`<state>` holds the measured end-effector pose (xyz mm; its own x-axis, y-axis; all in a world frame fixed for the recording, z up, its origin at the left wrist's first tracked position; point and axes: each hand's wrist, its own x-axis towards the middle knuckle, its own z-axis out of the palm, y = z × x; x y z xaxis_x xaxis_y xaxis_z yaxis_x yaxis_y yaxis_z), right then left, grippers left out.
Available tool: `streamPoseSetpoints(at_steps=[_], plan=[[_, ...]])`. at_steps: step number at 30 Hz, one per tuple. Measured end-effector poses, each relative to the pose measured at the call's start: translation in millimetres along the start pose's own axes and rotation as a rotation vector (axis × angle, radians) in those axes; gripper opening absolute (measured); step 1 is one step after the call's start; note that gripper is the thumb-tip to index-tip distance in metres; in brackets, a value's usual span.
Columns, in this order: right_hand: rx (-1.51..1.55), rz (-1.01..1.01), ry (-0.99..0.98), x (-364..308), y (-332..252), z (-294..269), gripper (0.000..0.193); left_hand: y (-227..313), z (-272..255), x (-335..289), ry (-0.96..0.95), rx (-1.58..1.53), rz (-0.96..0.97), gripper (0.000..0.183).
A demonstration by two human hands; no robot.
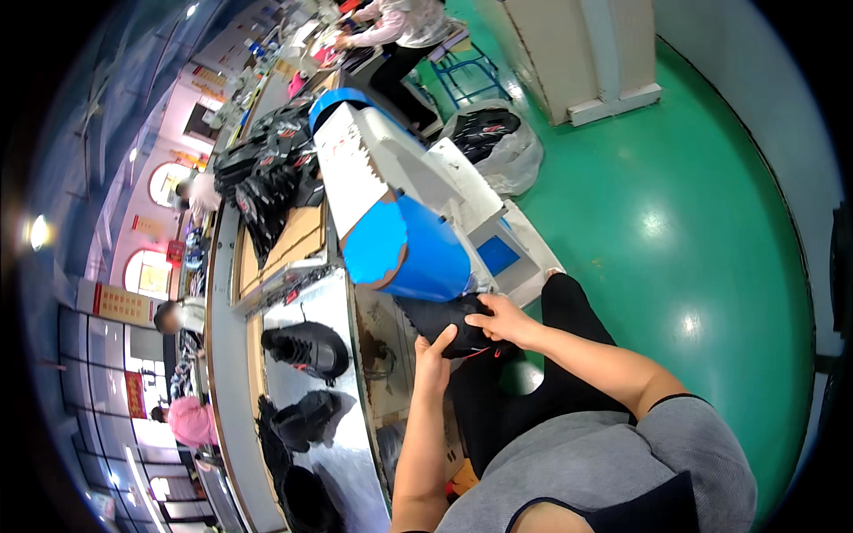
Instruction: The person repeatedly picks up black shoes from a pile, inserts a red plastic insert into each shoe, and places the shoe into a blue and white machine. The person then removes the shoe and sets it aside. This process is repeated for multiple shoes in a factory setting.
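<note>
Both my hands hold a black shoe upper (437, 313) in front of me, at the lower end of a blue and white machine (422, 253). My left hand (432, 360) grips its near left edge, thumb on top. On the right side, my right hand (505, 322) presses the upper with its fingers bent over it. A thin red trim shows at its near edge. The machine's blue housing hides the far end of the piece, so I cannot see what it touches there.
Left of me, a metal-topped bench (351, 435) carries a black laced shoe (306, 349) and more black shoe pieces (305, 419). Black plastic-wrapped items (267, 169) are heaped beyond. A clear bag (498, 147) stands on the green floor (657, 222). Another person (409, 27) sits working farther off.
</note>
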<state>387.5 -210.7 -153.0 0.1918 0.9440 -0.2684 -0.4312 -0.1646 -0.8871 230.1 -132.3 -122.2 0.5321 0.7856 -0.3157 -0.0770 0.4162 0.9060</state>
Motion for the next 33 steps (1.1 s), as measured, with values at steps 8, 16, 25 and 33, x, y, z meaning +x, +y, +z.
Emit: streamPoseSetpoints(at_steps=[8,16,25,33], plan=[[0.268,-0.074,0.151,17.4,21.0,-13.8,0.014,-11.4,25.8,35.2,0.170,0.069,0.032,0.024],[0.419,-0.125,0.253,38.1,11.8,-12.1,0.012,6.2,17.9,79.5,0.161,0.008,-0.198,0.031],[0.084,-0.179,0.169,17.2,8.9,-20.3,0.020,-13.7,32.3,35.2,0.142,-0.010,0.006,0.028],[-0.323,-0.287,0.036,-21.0,10.4,25.6,0.057,8.1,-1.2,-70.9,-0.079,0.506,0.107,0.056]])
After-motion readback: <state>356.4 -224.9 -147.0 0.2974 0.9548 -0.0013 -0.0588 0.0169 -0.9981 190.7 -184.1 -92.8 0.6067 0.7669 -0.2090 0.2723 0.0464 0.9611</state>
